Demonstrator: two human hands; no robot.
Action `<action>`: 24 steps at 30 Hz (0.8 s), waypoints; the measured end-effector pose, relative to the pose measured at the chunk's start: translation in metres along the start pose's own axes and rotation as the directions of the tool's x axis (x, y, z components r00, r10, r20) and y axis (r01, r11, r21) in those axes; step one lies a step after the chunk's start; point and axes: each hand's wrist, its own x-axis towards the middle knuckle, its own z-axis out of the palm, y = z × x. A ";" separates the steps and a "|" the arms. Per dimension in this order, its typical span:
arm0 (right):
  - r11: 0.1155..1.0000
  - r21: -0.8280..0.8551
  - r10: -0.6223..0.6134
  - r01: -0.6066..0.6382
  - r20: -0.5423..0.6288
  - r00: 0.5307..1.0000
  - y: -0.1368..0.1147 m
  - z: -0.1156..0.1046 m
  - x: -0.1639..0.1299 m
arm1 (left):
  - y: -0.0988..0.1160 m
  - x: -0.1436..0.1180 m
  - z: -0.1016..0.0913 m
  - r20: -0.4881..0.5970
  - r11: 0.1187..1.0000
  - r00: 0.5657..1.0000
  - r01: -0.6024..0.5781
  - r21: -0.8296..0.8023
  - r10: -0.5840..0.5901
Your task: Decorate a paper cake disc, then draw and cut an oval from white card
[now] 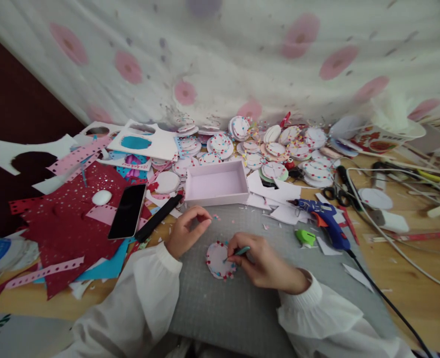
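Observation:
On the grey cutting mat (220, 308) lies a small round white paper disc (217, 258), its edge ringed with red and blue beads or dots. My right hand (262, 261) pinches a slim teal pen-like tool (242, 250), whose tip points down at the disc's face. Whether the tip touches is too small to tell. My left hand (188, 231) hovers up and left of the disc, thumb and forefinger curved with a gap between them and nothing visible in it. Tiny coloured bits (216, 217) lie just beyond its fingertips.
A pale pink box (217, 201) stands behind my hands, before piles of decorated discs (220, 144). Right: a blue glue gun (331, 223) with its cord, a green object (305, 237), scissors (337, 195). Left: a phone (127, 211), a black bar (158, 219), red paper (74, 223).

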 end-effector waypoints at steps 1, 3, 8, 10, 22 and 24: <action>1.000 0.013 -0.001 0.001 -0.020 1.000 -0.001 0.000 0.000 | 0.000 0.000 0.000 0.021 1.000 1.000 -0.003 -0.003 0.003; 0.999 0.051 0.002 0.003 -0.095 0.996 -0.002 -0.001 0.001 | 0.002 -0.001 -0.002 0.071 1.000 0.997 -0.014 -0.009 0.015; 0.987 0.161 0.061 0.005 -0.402 0.914 -0.001 -0.004 -0.002 | 0.008 -0.001 -0.002 0.198 0.998 0.978 -0.069 -0.013 0.071; 0.979 0.201 0.120 -0.018 -0.508 0.853 0.000 -0.003 -0.003 | 0.009 -0.002 -0.001 0.231 0.996 0.969 -0.086 0.002 0.084; 0.985 0.169 0.121 -0.026 -0.584 0.803 0.002 0.011 0.000 | 0.010 -0.005 0.010 0.201 0.971 0.952 -0.240 0.016 0.232; 0.986 0.167 0.117 -0.022 -0.582 0.805 0.002 0.011 0.000 | 0.011 -0.004 0.011 0.197 0.970 0.952 -0.243 0.018 0.235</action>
